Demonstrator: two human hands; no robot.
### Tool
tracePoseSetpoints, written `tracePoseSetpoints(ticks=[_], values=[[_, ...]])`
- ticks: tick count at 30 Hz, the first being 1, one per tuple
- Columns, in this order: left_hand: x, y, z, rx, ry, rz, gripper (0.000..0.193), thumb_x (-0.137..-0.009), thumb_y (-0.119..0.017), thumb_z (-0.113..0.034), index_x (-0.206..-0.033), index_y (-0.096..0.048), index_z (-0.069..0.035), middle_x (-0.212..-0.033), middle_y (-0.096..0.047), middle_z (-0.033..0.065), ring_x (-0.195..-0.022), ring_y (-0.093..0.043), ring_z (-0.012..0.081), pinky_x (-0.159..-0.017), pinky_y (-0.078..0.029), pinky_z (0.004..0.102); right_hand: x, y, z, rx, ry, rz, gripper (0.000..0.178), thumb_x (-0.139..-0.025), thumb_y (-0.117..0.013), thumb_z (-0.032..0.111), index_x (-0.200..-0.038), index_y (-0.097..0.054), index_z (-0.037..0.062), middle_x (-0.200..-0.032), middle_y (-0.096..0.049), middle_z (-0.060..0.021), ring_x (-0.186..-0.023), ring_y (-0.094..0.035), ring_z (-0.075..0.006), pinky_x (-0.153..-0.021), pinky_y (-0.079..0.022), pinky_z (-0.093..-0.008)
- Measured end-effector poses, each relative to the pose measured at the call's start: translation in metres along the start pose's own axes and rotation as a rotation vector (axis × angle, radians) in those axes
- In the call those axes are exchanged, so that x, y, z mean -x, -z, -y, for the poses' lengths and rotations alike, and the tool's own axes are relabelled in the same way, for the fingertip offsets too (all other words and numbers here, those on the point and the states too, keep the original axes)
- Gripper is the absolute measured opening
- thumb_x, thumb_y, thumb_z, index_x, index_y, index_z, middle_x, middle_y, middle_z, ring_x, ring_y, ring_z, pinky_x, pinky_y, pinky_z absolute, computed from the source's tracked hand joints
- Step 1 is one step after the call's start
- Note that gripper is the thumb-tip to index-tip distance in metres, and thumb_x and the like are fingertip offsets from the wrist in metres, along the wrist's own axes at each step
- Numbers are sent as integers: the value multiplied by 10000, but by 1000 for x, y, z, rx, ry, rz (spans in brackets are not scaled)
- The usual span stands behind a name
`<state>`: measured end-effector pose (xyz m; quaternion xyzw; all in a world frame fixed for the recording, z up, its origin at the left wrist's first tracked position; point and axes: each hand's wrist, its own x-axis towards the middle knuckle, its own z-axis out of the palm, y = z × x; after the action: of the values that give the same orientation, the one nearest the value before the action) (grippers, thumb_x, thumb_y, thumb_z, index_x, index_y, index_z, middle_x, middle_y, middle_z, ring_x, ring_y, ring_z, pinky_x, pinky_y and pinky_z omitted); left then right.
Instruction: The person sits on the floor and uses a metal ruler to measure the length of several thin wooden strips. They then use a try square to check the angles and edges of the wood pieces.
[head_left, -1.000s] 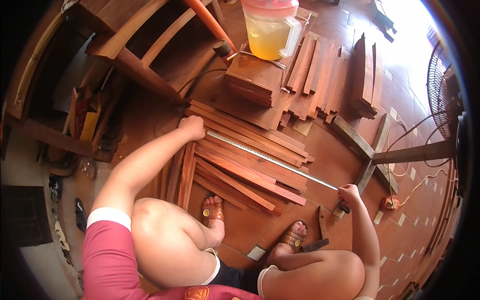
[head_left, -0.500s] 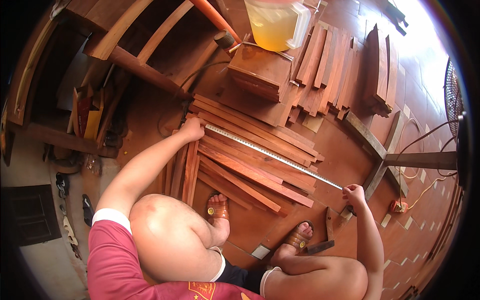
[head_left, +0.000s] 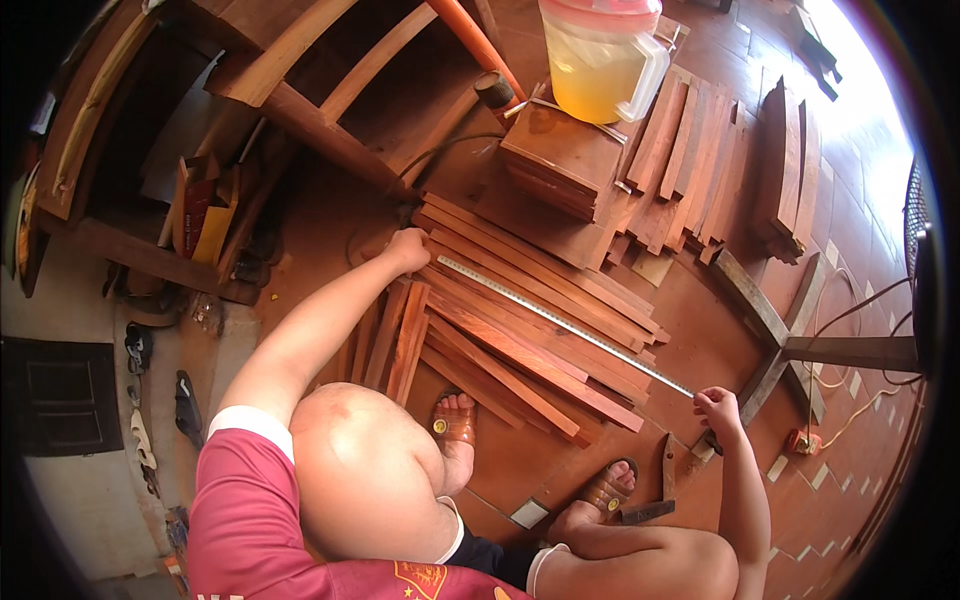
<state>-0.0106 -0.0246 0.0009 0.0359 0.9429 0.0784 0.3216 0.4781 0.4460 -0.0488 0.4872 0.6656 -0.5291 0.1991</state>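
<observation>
Measuring tape (head_left: 565,324): stretched lengthwise over the wooden slats (head_left: 530,346), between both hands, reaching past the slats' lower-right ends.
Left hand (head_left: 408,250): curled at the upper tape end; impossible to tell whether gripping tape or wood.
Right hand (head_left: 718,411): narrowed to a pinch on the tape's other end.
Work on slats: apparently measuring a length.
Next on tape: likely calls for holding straight and steady.

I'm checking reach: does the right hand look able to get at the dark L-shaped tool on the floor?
Probably yes: the L-shaped tool lies near the right hand, no obstacle showing between, though that hand holds a white ruled strip.
</observation>
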Motion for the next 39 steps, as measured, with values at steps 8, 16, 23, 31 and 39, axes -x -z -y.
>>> tracePoseSetpoints(ticks=[8,16,23,31,39], values=[[-40,-9,37,75,-181,-156,447,-861,-555,-130,-1293,-623,-37,-1291,-632,195,-1233,-576,351,-1034,-458,398,6,6,13,-270,56,191,93,-945,-669,186,-931,-665,94,-875,-682,6,-844,-660,-113,-681,-503,-281],[-55,-18,41,235,-221,-75,428,-886,-500,-50,-1296,-621,-25,-1279,-651,173,-1209,-608,294,-1006,-465,358,12,15,22,-400,77,301,56,-948,-669,163,-936,-649,112,-993,-673,15,-925,-631,-93,-771,-490,-286],[-32,3,15,601,-138,178,636,-860,-429,8,-1493,-364,15,-1369,-577,178,-1321,-481,264,-1095,-347,348,10,9,21,-434,46,255,94,-964,-662,214,-969,-646,121,-968,-662,25,-938,-621,-89,-785,-485,-291],[15,-33,-25,539,-120,268,646,-860,-432,-20,-1500,-350,6,-1266,-650,140,-1225,-535,248,-1078,-350,341,-1,-15,19,-525,134,250,119,-968,-658,217,-931,-649,105,-1355,-584,-61,-1222,-537,-139,-904,-499,-372],[-18,-61,6,380,-191,147,494,-862,-539,-43,-1350,-572,26,-1342,-608,186,-1299,-527,285,-1061,-402,348,-10,-18,22,-587,137,227,87,-960,-668,155,-912,-639,88,-1380,-559,-96,-1322,-472,-163,-947,-507,-350]])
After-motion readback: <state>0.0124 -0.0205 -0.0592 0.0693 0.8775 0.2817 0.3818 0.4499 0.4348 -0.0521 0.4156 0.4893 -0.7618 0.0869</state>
